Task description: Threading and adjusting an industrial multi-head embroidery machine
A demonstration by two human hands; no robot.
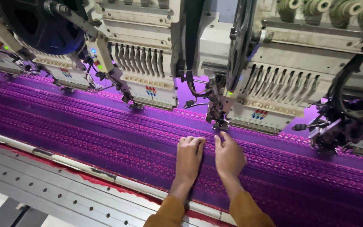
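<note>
Mustard-coloured sleeves point(171, 213) enter at the lower edge, nearest the viewer. The left hand point(188, 156) lies palm down on the purple fabric point(106, 126), fingers together and flat, grasping nothing. The right hand point(228, 155) rests just beside it, likewise flat and gripping nothing, its fingertips point(224, 135) pointing toward the presser foot point(220, 124) of the nearest embroidery head point(269, 92). The fabric, stitched with pink bands, stretches across the machine bed beneath both hands. A grey perforated metal rail point(64, 185) borders its near edge. Further embroidery heads point(148, 67) stand in a row to the left, well apart from the hands.
</note>
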